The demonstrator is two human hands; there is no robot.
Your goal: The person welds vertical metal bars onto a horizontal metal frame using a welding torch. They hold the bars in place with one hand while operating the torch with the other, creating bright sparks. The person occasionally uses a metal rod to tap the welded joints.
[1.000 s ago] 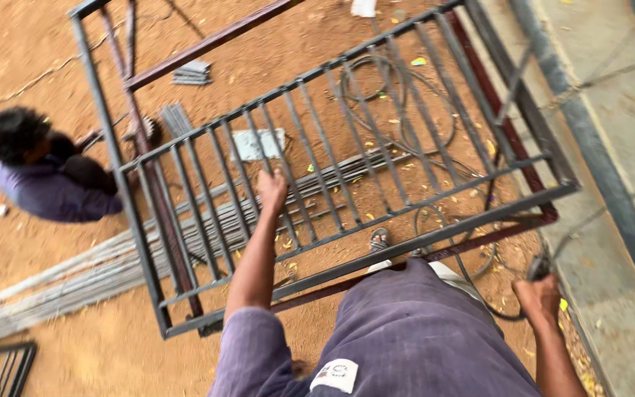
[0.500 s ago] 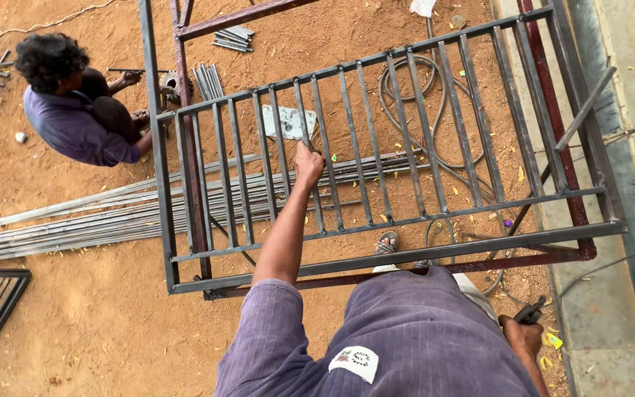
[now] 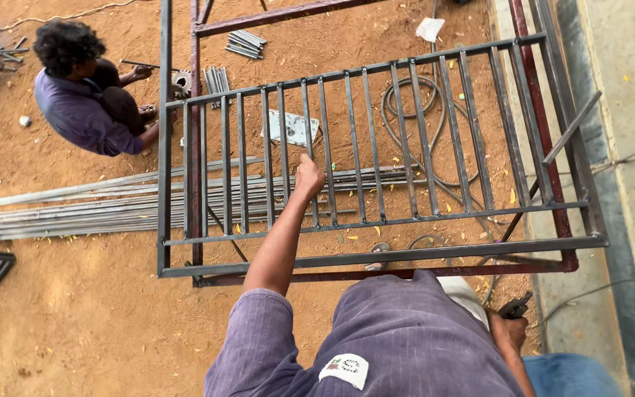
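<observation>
Left hand (image 3: 309, 176) fisted on vertical bar of grey steel window grille (image 3: 376, 254), centre. Right hand (image 3: 510, 331), 5 o'clock, gripping dark tool (image 3: 516, 305).

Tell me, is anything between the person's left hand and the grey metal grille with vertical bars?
Nothing visible. The left hand is already closed around one vertical bar of the grey metal grille. The long steel rods lie below, on the ground.

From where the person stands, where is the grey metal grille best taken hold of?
Probably on one upright bar near the middle, reached from the near side, where the left hand already grips the grille. The bars are thin, with open gaps for fingers. The right hand holds a dark tool.
</observation>
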